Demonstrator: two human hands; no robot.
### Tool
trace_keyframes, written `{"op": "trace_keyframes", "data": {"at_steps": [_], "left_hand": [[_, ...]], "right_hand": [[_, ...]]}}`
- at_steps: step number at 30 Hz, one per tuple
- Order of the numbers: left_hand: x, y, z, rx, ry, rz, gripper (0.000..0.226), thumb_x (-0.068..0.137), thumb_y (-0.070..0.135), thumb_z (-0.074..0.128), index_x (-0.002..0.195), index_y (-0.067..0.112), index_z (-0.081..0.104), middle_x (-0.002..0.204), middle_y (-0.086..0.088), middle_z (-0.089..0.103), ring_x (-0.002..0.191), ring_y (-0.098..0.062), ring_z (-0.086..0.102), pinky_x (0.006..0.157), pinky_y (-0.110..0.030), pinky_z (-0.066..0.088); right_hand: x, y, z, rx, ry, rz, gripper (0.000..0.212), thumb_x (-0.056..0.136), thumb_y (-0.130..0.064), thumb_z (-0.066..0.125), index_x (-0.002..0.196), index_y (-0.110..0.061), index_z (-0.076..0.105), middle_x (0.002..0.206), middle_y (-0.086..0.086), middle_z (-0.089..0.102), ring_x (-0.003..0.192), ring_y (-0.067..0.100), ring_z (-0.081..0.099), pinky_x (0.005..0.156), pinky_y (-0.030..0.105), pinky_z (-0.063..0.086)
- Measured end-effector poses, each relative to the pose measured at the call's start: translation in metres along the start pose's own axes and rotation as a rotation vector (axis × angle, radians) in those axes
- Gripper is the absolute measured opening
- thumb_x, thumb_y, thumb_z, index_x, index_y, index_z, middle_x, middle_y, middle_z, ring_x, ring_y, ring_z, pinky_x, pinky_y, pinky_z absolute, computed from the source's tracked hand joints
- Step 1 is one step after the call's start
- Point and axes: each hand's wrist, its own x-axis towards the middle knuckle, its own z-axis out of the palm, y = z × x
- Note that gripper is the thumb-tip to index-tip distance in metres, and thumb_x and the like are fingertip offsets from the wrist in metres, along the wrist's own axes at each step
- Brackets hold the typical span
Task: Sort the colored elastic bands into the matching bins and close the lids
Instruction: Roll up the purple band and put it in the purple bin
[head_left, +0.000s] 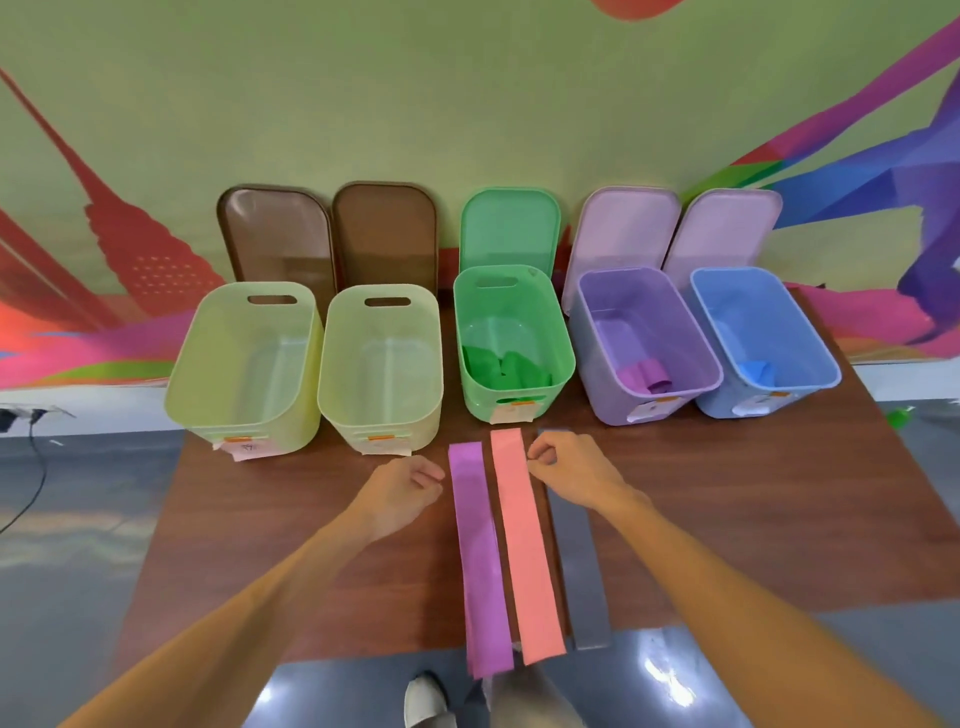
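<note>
Where the brown wood-grain desk (779, 519) meets the wall (467, 104), which is painted green with red, pink and blue shapes, five open bins are lined along the far edge. A black cable (36, 467) is seen on the glossy grey floor (78, 519) off the left edge. Toward the far-left corner the first yellow-green bin (208, 374) is set, with the second yellow-green bin (353, 364) just beside it; two brown lids (280, 234) are leaned on the wall behind them. At mid-edge the green bin (558, 332) is placed, green bands (504, 371) lying inside and a green lid (509, 228) propped behind. Next the purple bin (602, 384) is found, with a folded purple band (647, 374) in it, then the blue bin (810, 338), with a blue band (756, 371) in it; two lilac lids (623, 228) are leaned behind these.

Nearer, the left hand (410, 488) is held loosely curled, with nothing in it, just left of a long purple band (478, 561). Beside that a pink band (524, 545) and a grey band (582, 571) are laid, all three overhanging the near edge. The right hand (566, 467) is curled over the grey band with its fingertips at the pink band's right edge; whether that band is pinched cannot be told.
</note>
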Motion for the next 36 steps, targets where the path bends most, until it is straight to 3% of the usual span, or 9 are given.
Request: {"op": "trace_keyframes", "data": {"at_steps": [3, 7, 9, 13, 17, 21, 28, 31, 36], "left_hand": [[0.016, -0.009, 0.013, 0.016, -0.05, -0.015, 0.024, 0.087, 0.012, 0.061, 0.111, 0.013, 0.064, 0.108, -0.004, 0.068, 0.103, -0.021, 0.064, 0.093, -0.031, 0.05], [0.038, -0.012, 0.035, 0.104, -0.08, -0.061, 0.034, 0.09, 0.016, 0.059, 0.124, 0.015, 0.059, 0.121, -0.004, 0.06, 0.105, -0.023, 0.062, 0.091, -0.032, 0.05], [0.05, -0.014, 0.044, 0.223, -0.081, -0.037, 0.045, 0.089, 0.019, 0.06, 0.133, 0.018, 0.051, 0.132, -0.002, 0.05, 0.11, -0.02, 0.058, 0.094, -0.028, 0.047], [0.069, -0.016, 0.058, 0.352, -0.109, 0.005, 0.07, 0.086, 0.013, 0.06, 0.146, 0.011, 0.024, 0.15, -0.005, 0.016, 0.116, -0.028, 0.055, 0.098, -0.036, 0.046], [0.085, -0.013, 0.067, 0.393, -0.011, -0.039, 0.07, 0.09, 0.014, 0.053, 0.149, 0.015, 0.017, 0.152, -0.005, 0.012, 0.123, -0.031, 0.049, 0.097, -0.043, 0.047], [0.096, -0.007, 0.069, 0.456, 0.065, -0.138, 0.056, 0.096, 0.019, 0.046, 0.147, 0.021, 0.025, 0.151, -0.001, 0.024, 0.122, -0.026, 0.051, 0.09, -0.043, 0.05], [0.101, -0.006, 0.068, 0.375, 0.267, -0.083, 0.023, 0.09, 0.016, 0.055, 0.111, 0.022, 0.063, 0.122, 0.007, 0.054, 0.1, -0.018, 0.06, 0.076, -0.032, 0.05], [0.099, -0.006, 0.065, 0.337, 0.295, -0.043, 0.014, 0.088, 0.015, 0.06, 0.099, 0.021, 0.065, 0.11, 0.006, 0.059, 0.091, -0.016, 0.06, 0.069, -0.026, 0.043], [0.089, -0.009, 0.06, 0.294, 0.249, 0.021, 0.009, 0.085, 0.016, 0.065, 0.094, 0.018, 0.066, 0.107, 0.005, 0.056, 0.083, -0.015, 0.061, 0.075, -0.035, 0.054]], "right_hand": [[0.018, 0.002, 0.009, -0.049, -0.08, -0.02, 0.019, 0.083, -0.026, 0.06, 0.1, -0.022, 0.067, 0.1, 0.0, 0.069, 0.096, 0.018, 0.064, 0.087, 0.036, 0.052], [0.044, 0.01, 0.017, -0.05, -0.142, -0.032, 0.022, 0.084, -0.023, 0.056, 0.103, -0.021, 0.066, 0.103, 0.002, 0.069, 0.096, 0.02, 0.065, 0.088, 0.038, 0.053], [0.053, 0.017, 0.021, -0.017, -0.169, -0.028, 0.022, 0.085, -0.02, 0.055, 0.103, -0.02, 0.067, 0.102, 0.001, 0.069, 0.094, 0.019, 0.065, 0.087, 0.036, 0.054], [0.065, 0.036, 0.026, 0.024, -0.216, -0.028, 0.023, 0.085, -0.017, 0.054, 0.103, -0.021, 0.066, 0.102, 0.001, 0.07, 0.095, 0.017, 0.065, 0.087, 0.03, 0.052], [0.074, 0.049, 0.029, 0.03, -0.245, -0.042, 0.023, 0.086, -0.014, 0.055, 0.106, -0.016, 0.067, 0.103, 0.001, 0.072, 0.093, 0.011, 0.066, 0.082, 0.018, 0.046], [0.078, 0.057, 0.03, 0.056, -0.238, -0.055, 0.02, 0.086, -0.011, 0.057, 0.103, -0.014, 0.067, 0.1, 0.0, 0.072, 0.069, -0.006, 0.054, 0.066, 0.006, 0.038], [0.079, 0.061, 0.037, 0.057, -0.287, -0.061, 0.022, 0.087, -0.011, 0.055, 0.106, -0.014, 0.066, 0.103, 0.0, 0.071, 0.086, 0.008, 0.064, 0.08, 0.02, 0.049], [0.081, 0.055, 0.039, 0.069, -0.295, -0.064, 0.023, 0.087, -0.013, 0.056, 0.108, -0.017, 0.066, 0.108, 0.002, 0.07, 0.093, 0.011, 0.064, 0.086, 0.025, 0.051], [0.085, 0.04, 0.039, 0.051, -0.276, -0.096, 0.024, 0.089, -0.013, 0.055, 0.11, -0.017, 0.065, 0.113, 0.002, 0.068, 0.103, 0.013, 0.063, 0.09, 0.028, 0.05]]}}
